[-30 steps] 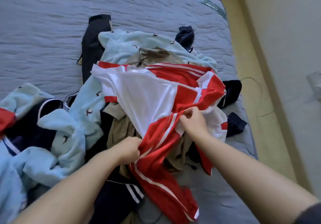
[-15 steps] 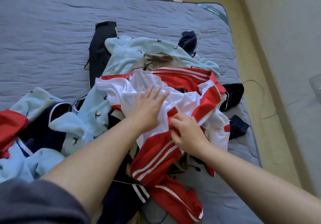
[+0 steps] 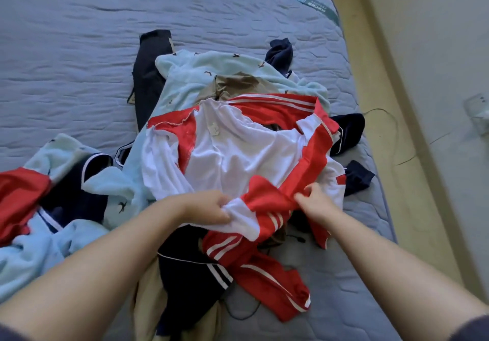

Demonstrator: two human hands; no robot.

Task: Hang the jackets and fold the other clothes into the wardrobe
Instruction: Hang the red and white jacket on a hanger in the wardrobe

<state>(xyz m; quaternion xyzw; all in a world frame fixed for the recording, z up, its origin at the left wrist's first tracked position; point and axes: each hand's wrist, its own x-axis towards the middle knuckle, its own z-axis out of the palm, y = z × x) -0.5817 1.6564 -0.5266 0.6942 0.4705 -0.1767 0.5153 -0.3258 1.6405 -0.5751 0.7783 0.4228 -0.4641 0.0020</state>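
A red and white track jacket (image 3: 232, 155) lies on top of a heap of clothes in the middle of the bed, its white lining facing up. My left hand (image 3: 209, 207) grips the jacket's near white edge. My right hand (image 3: 315, 201) pinches a red fold of the same jacket a little to the right. Under it lie a light blue fleece garment (image 3: 201, 76), a tan garment (image 3: 235, 83) and dark navy clothes (image 3: 148, 76). A red striped sleeve (image 3: 267, 279) trails toward me.
The grey-blue quilted mattress (image 3: 66, 57) carries a second heap at the left with light blue, navy and red clothes (image 3: 39, 208). A yellowish floor strip (image 3: 397, 118) and a pale wall (image 3: 436, 36) run along the right. A thin dark cable (image 3: 391, 139) lies there.
My left hand has drawn back from the white lining and taken hold of the jacket's near edge. The jacket now lies more spread, with more white lining showing. My right hand still holds the red fabric.
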